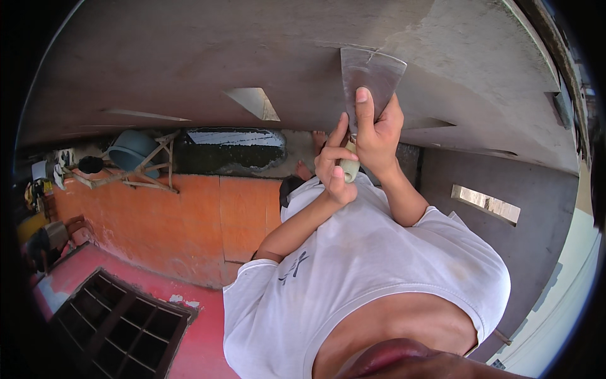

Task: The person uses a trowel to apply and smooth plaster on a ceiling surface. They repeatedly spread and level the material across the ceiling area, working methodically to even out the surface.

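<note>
A wide putty knife [372, 79] points away from me, its broad metal blade reaching up to the grey cement wall [189, 57]. The blade's far edge appears to meet the wall, where a thin line shows in the surface. My right hand [382, 136] grips the knife near the base of the blade, thumb flat on the metal and fingers behind it. Below it, my left hand [333, 165] is closed around the pale handle [349, 167]. The two hands are close together in front of my white shirt.
Slot-like openings [257, 102] pierce the grey wall. A blue-grey basin [131, 150] rests on a wooden stand [165, 165] at left, by an orange wall [170, 218]. Dark water [233, 155] lies near my bare feet. At lower left is a barred window [123, 322] in a pink wall.
</note>
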### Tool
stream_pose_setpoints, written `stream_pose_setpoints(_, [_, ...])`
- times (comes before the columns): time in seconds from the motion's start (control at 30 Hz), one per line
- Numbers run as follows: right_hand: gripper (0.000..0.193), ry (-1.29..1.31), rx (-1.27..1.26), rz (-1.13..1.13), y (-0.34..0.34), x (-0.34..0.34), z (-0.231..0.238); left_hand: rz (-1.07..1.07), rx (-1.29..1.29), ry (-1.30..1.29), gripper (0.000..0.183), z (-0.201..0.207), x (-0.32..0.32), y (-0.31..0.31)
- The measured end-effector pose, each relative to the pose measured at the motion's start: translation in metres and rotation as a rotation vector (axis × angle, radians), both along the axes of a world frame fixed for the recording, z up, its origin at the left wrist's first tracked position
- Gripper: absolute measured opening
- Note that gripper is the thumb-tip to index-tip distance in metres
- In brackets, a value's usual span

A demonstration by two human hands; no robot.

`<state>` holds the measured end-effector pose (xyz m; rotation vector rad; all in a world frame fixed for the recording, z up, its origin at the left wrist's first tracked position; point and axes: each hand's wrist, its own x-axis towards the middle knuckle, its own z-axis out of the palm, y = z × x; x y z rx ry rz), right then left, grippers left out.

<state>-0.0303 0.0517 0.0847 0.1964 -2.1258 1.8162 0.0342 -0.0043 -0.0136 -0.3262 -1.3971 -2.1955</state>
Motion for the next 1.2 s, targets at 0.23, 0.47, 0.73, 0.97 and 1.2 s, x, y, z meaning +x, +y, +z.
stream_pose_setpoints(0.23, [0.025,-0.019,-0.078,0.013,-0.003,0.003,0.000,0.065,-0.028,-0.045,0.041,0.005,0.004,-0.005])
stream_pose_setpoints(0.47, [0.024,-0.034,-0.133,0.011,-0.004,0.001,-0.002,0.182,-0.102,-0.072,0.037,0.020,0.002,-0.006])
stream_pose_setpoints(0.73, [0.027,-0.003,-0.083,-0.019,-0.009,0.007,-0.005,0.193,-0.221,0.056,0.034,0.007,-0.004,-0.017])
stream_pose_setpoints(0.97, [0.026,0.030,-0.237,-0.024,-0.020,0.003,-0.014,0.189,-0.266,-0.014,0.037,0.025,-0.003,-0.035])
stream_pose_setpoints(1.2, [0.027,-0.076,-0.231,0.017,-0.011,0.006,0.002,0.133,-0.236,-0.085,0.035,0.039,0.007,-0.023])
